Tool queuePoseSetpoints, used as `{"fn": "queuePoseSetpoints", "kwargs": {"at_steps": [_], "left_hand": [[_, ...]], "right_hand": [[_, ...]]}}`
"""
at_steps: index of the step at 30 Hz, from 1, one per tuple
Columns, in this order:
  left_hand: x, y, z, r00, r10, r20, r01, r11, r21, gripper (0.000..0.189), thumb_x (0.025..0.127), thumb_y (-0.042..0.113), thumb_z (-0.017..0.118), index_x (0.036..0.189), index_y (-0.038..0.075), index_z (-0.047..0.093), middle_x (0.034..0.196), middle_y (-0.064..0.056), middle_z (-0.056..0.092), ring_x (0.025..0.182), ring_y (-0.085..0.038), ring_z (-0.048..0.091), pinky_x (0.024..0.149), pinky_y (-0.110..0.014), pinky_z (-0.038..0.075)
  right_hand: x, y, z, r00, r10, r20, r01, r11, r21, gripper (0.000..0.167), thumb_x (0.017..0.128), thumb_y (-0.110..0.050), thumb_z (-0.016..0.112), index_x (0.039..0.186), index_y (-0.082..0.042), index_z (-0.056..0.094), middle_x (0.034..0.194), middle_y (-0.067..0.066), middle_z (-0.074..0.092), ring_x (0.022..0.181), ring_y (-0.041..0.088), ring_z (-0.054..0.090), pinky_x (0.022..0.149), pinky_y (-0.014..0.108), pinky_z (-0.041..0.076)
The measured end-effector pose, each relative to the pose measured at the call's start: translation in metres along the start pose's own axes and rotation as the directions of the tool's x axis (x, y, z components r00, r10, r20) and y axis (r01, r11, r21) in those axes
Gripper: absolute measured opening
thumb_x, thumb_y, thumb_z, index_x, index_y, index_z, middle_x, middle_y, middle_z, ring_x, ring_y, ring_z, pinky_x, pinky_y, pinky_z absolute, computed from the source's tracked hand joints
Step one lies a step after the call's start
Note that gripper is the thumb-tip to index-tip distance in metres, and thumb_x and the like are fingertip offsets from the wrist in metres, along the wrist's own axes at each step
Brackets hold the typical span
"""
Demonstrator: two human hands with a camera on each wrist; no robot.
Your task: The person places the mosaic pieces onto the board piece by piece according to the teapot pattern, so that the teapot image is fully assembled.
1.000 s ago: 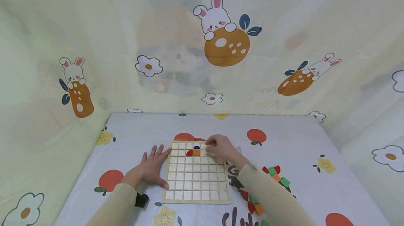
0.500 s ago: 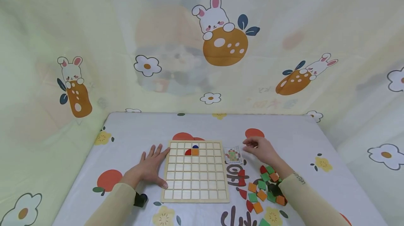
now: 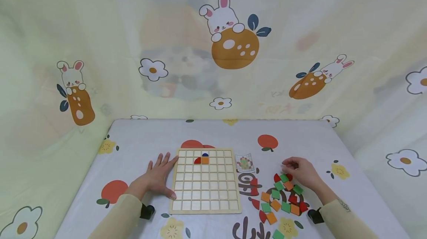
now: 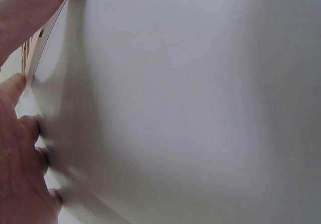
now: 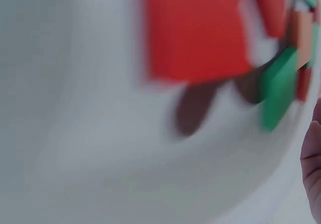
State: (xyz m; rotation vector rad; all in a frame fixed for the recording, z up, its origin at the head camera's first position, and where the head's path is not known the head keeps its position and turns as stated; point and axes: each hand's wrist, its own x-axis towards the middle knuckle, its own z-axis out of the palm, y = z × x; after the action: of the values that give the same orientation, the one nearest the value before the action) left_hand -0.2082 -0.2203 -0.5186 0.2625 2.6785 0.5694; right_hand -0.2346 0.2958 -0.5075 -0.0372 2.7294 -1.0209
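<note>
A wooden grid board (image 3: 205, 186) lies on the table, with a red quarter-round tile (image 3: 198, 161), an orange square tile (image 3: 205, 160) and a blue tile (image 3: 205, 155) in its upper cells. My left hand (image 3: 155, 178) rests with spread fingers against the board's left edge; its thumb and index finger touch the frame. In the left wrist view the fingers (image 4: 15, 86) reach the board's side. Over the far end of a loose group of red, green and orange tiles (image 3: 275, 205) hovers my right hand (image 3: 301, 172), fingers loosely bent, no tile visible in them.
A small picture card (image 3: 244, 163) lies beside the board's upper right edge. Black wrist-camera mounts show at both wrists. A printed fabric curtain (image 3: 180, 46) stands behind the patterned tablecloth (image 3: 133, 139).
My right hand has moved from the board's upper right corner, past the card, to the right above the tiles. The left hand stays on the board's edge; the tiles on the board look unchanged.
</note>
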Motion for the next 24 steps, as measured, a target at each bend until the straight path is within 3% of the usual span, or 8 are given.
{"fn": "queuePoseSetpoints", "kwargs": {"at_steps": [6,13,24], "left_hand": [[-0.001,0.002,-0.001,1.0,0.009,0.001,-0.009,1.0,-0.005,0.135,0.056,0.051,0.097,0.164,0.017,0.024,0.172,-0.021,0.01,0.158,-0.048,-0.001,0.121,-0.074,0.001],[-0.001,0.0,-0.001,1.0,-0.001,0.009,0.001,1.0,-0.017,0.134,0.057,0.05,0.097,0.164,0.018,0.023,0.172,-0.019,0.009,0.158,-0.046,-0.003,0.122,-0.073,0.0],[-0.001,-0.001,0.0,1.0,0.001,0.006,-0.001,1.0,-0.019,0.135,0.056,0.05,0.097,0.164,0.017,0.023,0.172,-0.019,0.009,0.159,-0.046,-0.003,0.122,-0.073,0.0]], "right_hand": [[-0.011,0.022,-0.002,0.999,0.039,0.021,-0.038,0.998,-0.054,0.042,0.094,-0.023,0.076,0.124,0.003,0.064,0.104,0.01,0.068,0.09,0.02,0.057,0.071,0.021,0.051],[-0.013,0.027,-0.004,0.997,0.071,0.023,-0.069,0.994,-0.089,0.045,0.091,-0.026,0.078,0.126,0.0,0.066,0.109,0.012,0.067,0.093,0.022,0.056,0.076,0.028,0.051],[-0.012,0.035,-0.004,1.0,0.021,0.016,-0.018,0.991,-0.135,0.046,0.091,-0.023,0.078,0.13,-0.002,0.065,0.112,0.013,0.067,0.096,0.023,0.056,0.079,0.029,0.051]]}}
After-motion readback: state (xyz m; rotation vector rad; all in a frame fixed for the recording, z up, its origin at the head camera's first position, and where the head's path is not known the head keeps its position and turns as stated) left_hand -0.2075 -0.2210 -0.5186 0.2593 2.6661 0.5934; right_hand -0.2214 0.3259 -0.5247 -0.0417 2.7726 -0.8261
